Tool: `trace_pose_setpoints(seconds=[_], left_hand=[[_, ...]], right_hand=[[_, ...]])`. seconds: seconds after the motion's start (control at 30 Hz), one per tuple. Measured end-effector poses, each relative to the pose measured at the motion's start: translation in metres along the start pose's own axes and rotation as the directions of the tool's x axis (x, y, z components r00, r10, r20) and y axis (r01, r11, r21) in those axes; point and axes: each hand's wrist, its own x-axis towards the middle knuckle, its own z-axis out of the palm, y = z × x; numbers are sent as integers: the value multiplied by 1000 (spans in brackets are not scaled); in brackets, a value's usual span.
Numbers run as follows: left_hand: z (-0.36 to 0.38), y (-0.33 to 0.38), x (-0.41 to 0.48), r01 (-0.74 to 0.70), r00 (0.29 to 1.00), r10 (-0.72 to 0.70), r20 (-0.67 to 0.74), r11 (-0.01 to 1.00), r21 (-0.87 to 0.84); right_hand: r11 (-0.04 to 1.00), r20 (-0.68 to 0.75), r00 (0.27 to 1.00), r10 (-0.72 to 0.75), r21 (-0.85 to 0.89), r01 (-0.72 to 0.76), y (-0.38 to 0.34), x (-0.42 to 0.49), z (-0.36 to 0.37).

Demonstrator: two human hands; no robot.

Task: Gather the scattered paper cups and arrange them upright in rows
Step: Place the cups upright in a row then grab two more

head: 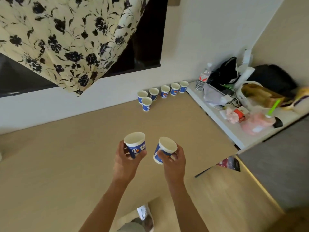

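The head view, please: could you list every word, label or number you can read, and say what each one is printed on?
"心" (probably): large white character on the blue cup that the left hand holds; smaller characters beside it are too blurred.
Second cup, in the right hand: print unreadable.
Standing cups at the back: print too small.
Water bottle label: blurred.

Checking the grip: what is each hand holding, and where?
The left hand grips a paper cup round its side; the right hand holds a tilted cup likewise.
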Motion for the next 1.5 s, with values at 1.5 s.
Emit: trace_pose_setpoints(seconds=[1.5], left_hand=[[204,30,157,228,913,-224,-340,973,-29]], right_hand=[[883,513,852,106,-442,157,93,452,115]])
